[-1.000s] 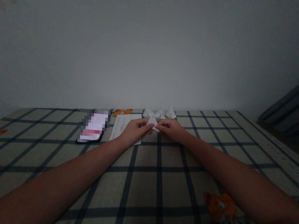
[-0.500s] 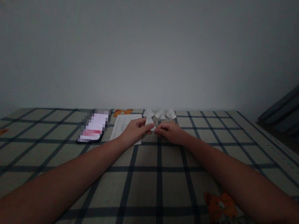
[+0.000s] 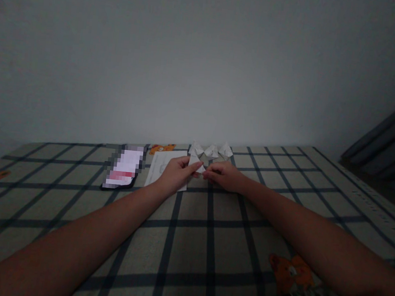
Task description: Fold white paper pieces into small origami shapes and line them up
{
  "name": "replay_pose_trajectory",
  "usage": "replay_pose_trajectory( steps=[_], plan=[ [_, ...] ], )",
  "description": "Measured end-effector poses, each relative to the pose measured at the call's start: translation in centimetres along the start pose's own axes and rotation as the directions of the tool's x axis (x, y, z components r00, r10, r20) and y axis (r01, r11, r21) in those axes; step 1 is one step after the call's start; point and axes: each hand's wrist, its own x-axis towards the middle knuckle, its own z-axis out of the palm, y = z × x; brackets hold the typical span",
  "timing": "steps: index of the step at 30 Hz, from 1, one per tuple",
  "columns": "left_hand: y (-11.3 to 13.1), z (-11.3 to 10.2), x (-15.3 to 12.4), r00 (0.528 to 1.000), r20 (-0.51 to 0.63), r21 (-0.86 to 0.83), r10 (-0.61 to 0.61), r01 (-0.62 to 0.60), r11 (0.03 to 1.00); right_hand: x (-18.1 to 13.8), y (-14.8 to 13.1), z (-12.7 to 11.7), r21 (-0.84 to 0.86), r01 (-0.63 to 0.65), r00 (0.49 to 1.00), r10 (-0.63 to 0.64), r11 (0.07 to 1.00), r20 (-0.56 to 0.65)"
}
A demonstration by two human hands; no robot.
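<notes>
Both arms stretch far forward over a checked cloth [image 3: 209, 242]. My left hand [image 3: 176, 171] and my right hand [image 3: 223, 174] meet fingertip to fingertip, pinching a small folded white paper piece [image 3: 198, 163] between them. Just beyond the hands, three similar folded white paper shapes [image 3: 211, 150] sit in a row near the wall. Under my left hand lies a flat white sheet of paper [image 3: 162, 165]. The light is dim, so the fold's exact shape is unclear.
A phone [image 3: 124, 168] with a lit screen lies left of the sheet. The cloth has dark grid lines and orange bear prints [image 3: 290, 271]. A plain wall rises right behind the papers. A dark slanted surface [image 3: 390, 143] stands at the right.
The hands have drawn slightly closer together on the small paper piece, which now shows less between the fingers. Arms and other objects have stayed in place.
</notes>
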Motion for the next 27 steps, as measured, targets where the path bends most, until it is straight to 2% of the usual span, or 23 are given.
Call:
replay_pose_trajectory(
  steps=[3,6,11,16,21,27],
  plan=[
    [0.01,0.09,-0.02,1.000,0.003,-0.057,-0.005,0.005,0.998,-0.05,-0.24,0.06,0.000,0.014,1.000,-0.014,1.000,0.000],
    [0.35,0.20,-0.15,1.000,-0.002,-0.043,0.000,0.000,0.999,-0.10,-0.24,0.17,0.042,-0.019,1.000,0.019,0.999,-0.005],
    [0.86,0.18,-0.35,1.000,0.014,0.064,0.008,-0.009,0.998,-0.23,-0.10,0.27,0.129,-0.039,0.999,0.035,0.991,0.036],
    [0.92,0.02,-0.35,0.999,0.018,0.210,0.045,-0.048,0.977,-0.26,-0.25,0.02,0.088,0.008,0.999,-0.011,0.996,0.033],
    [0.82,0.07,-0.32,0.995,-0.022,0.098,0.094,-0.092,0.991,-0.22,-0.36,-0.15,0.051,0.001,1.000,-0.002,0.999,0.027],
    [0.51,-0.09,-0.19,0.999,-0.010,-0.015,0.054,-0.054,0.998,-0.22,-0.49,-0.14,0.082,-0.027,0.998,0.023,0.996,0.050]
  ],
)
